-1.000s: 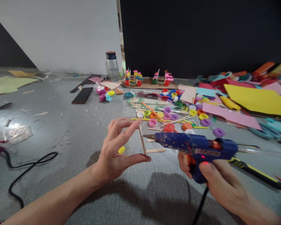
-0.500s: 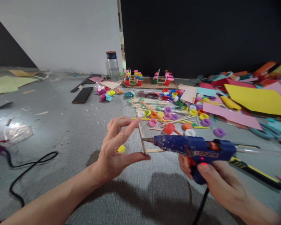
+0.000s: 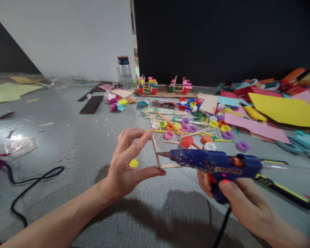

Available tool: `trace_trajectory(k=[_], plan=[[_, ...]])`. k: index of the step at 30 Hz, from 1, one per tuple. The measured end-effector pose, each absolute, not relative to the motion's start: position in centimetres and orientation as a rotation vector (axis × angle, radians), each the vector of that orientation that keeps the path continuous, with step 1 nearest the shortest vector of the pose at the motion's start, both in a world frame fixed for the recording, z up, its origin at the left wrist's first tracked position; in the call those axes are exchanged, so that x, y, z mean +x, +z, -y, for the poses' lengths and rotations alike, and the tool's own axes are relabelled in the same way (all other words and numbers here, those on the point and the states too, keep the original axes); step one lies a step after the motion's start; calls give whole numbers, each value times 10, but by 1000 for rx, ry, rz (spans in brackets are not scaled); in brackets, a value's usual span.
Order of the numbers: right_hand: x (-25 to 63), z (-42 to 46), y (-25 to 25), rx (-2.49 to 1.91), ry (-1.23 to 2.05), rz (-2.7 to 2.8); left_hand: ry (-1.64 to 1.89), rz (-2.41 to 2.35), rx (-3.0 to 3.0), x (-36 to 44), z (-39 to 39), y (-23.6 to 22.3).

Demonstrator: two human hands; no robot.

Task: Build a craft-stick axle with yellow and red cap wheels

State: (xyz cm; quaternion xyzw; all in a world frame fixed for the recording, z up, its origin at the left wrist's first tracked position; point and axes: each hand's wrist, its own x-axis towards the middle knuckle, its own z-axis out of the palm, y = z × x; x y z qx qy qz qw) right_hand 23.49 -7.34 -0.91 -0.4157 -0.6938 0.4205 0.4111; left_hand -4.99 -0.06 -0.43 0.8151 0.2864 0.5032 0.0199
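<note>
My left hand (image 3: 130, 158) pinches a short wooden stick (image 3: 156, 151) by its two ends, between thumb and index finger. A second pale stick (image 3: 170, 166) reaches rightward from near the thumb tip; whether it is joined to the held one I cannot tell. My right hand (image 3: 241, 196) is wrapped round the handle of a blue hot glue gun (image 3: 201, 159), whose red light glows. Its metal nozzle is at the middle of the held stick. A clear glue stick (image 3: 281, 166) sticks out of the back. Beyond the left fingers lies a yellow piece (image 3: 133, 163).
Colored bottle caps (image 3: 185, 121) and wooden sticks (image 3: 167, 112) are strewn ahead. Two small toy cars (image 3: 147, 86) stand behind them, near a bottle (image 3: 124, 72). A utility knife (image 3: 284, 191) and scissors (image 3: 294, 144) lie right, a phone (image 3: 91, 104) and black cable (image 3: 38, 181) left.
Almost nothing differs. Both hands, the held stick and the glue gun keep nearly the same positions, the nozzle still at the stick.
</note>
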Motion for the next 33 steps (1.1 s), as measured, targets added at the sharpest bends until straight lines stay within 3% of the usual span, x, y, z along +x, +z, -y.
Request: trace_trajectory(k=[33], plan=[[233, 73, -1, -1082, 930, 1829, 1601, -873, 2488, -51, -3, -5]])
